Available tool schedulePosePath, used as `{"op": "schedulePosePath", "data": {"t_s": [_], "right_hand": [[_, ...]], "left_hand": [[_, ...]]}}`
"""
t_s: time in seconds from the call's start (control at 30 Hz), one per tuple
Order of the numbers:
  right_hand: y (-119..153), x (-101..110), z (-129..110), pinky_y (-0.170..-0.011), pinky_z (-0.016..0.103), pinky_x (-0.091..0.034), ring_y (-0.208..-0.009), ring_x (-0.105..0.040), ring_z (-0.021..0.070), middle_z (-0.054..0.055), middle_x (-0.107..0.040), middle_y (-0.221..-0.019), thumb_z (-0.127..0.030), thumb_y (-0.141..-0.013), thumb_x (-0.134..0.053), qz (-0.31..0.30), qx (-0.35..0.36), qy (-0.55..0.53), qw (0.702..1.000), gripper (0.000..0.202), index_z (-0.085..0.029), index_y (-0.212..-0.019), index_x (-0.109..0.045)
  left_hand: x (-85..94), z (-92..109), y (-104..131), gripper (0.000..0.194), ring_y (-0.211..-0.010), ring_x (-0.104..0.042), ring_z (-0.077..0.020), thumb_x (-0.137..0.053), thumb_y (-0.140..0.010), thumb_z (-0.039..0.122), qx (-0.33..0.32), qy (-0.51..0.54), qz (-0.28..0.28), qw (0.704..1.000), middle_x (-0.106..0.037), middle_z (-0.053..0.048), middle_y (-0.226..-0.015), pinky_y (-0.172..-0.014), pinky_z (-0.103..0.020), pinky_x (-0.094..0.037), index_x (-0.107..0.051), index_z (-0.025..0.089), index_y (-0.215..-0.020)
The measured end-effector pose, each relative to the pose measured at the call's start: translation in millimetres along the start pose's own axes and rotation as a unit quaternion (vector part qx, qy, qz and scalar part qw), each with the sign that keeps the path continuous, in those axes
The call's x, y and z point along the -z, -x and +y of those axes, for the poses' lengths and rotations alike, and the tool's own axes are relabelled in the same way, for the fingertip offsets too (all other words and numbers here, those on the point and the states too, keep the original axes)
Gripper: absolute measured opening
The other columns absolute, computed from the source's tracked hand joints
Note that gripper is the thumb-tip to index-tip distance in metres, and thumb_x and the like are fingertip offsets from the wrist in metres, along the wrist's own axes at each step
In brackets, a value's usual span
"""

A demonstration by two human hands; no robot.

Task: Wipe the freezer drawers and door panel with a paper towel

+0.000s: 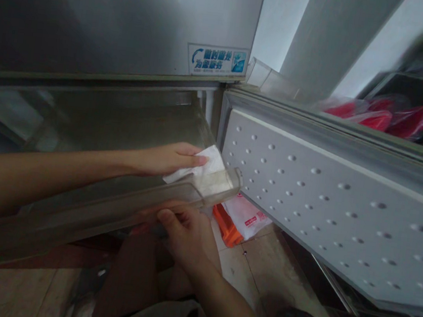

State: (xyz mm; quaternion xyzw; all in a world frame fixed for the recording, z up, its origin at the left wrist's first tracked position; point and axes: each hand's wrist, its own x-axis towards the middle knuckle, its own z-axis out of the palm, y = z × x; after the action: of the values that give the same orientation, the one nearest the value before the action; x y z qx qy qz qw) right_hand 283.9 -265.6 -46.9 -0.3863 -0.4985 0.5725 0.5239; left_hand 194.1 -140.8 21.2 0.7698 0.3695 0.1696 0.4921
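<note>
A clear plastic fridge drawer (85,220) is pulled partway out of the lower compartment. My left hand (183,159) reaches over its front and presses a white wipe (214,163) against the inside of the right front corner, thumb on top and the other fingers partly hidden. Below, my right hand (191,235) grips the lower front edge of the drawer, its thumb on the near side. Part of the wipe shows through the translucent front wall.
The fridge's dimpled lower door (307,190) stands swung open on the right. Above is the closed grey upper door (117,15) with a blue sticker. An orange and white packet (243,218) lies on the tiled floor (256,265). Red items in plastic (384,117) are behind the door.
</note>
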Motion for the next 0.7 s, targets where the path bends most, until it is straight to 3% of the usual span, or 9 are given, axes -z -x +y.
{"op": "schedulePosePath", "data": {"t_s": [0.1, 0.2, 0.37, 0.53, 0.7], "right_hand": [[0, -2, 1, -0.080, 0.027, -0.055, -0.080, -0.072, 0.0182, 0.002, -0.076, -0.074, -0.034, -0.087, -0.056, -0.005, 0.002, -0.024, 1.000, 0.028, -0.019, -0.080, -0.079], [-1, -4, 2, -0.074, 0.026, -0.056, -0.077, -0.072, 0.0184, 0.003, -0.075, -0.072, -0.035, -0.085, -0.058, -0.001, 0.007, -0.048, 0.999, 0.027, -0.019, -0.076, -0.078], [-5, -8, 12, -0.065, 0.026, -0.057, -0.066, -0.071, 0.0180, 0.004, -0.074, -0.066, -0.046, -0.082, -0.063, -0.003, 0.034, -0.107, 0.994, 0.032, -0.019, -0.074, -0.077], [-9, -13, 33, -0.057, 0.029, -0.057, -0.056, -0.069, 0.0190, 0.005, -0.075, -0.067, -0.059, -0.077, -0.067, -0.012, 0.032, -0.192, 0.981, 0.043, -0.017, -0.077, -0.076], [-15, -15, 43, -0.055, 0.028, -0.056, -0.053, -0.068, 0.0176, 0.007, -0.075, -0.070, -0.050, -0.080, -0.069, 0.013, 0.063, -0.239, 0.969, 0.035, -0.016, -0.078, -0.076]], "left_hand": [[6.3, -1, 0, 0.024, -0.059, -0.060, -0.0156, -0.061, -0.082, 0.035, 0.018, 0.031, 0.024, 0.999, -0.067, -0.003, -0.067, -0.055, -0.022, -0.046, -0.072, 0.015, -0.078], [18.6, -2, 3, 0.025, -0.062, -0.062, -0.0165, -0.060, -0.084, 0.035, 0.015, 0.054, 0.085, 0.995, -0.070, -0.005, -0.073, -0.057, -0.023, -0.046, -0.073, 0.014, -0.087], [47.0, -7, 23, 0.033, -0.066, -0.063, -0.0156, -0.059, -0.087, 0.037, 0.006, 0.086, 0.142, 0.986, -0.073, -0.008, -0.082, -0.058, -0.021, -0.047, -0.070, 0.010, -0.102], [70.7, -1, 57, 0.038, -0.067, -0.061, -0.0111, -0.051, -0.094, 0.033, 0.023, 0.104, 0.210, 0.972, -0.073, -0.006, -0.084, -0.062, -0.019, -0.048, -0.059, 0.005, -0.118], [87.9, 10, 116, 0.045, -0.081, -0.063, -0.0149, -0.049, -0.095, 0.035, 0.034, 0.102, 0.370, 0.923, -0.074, -0.007, -0.097, -0.072, -0.024, -0.049, -0.053, 0.007, -0.130]]}}
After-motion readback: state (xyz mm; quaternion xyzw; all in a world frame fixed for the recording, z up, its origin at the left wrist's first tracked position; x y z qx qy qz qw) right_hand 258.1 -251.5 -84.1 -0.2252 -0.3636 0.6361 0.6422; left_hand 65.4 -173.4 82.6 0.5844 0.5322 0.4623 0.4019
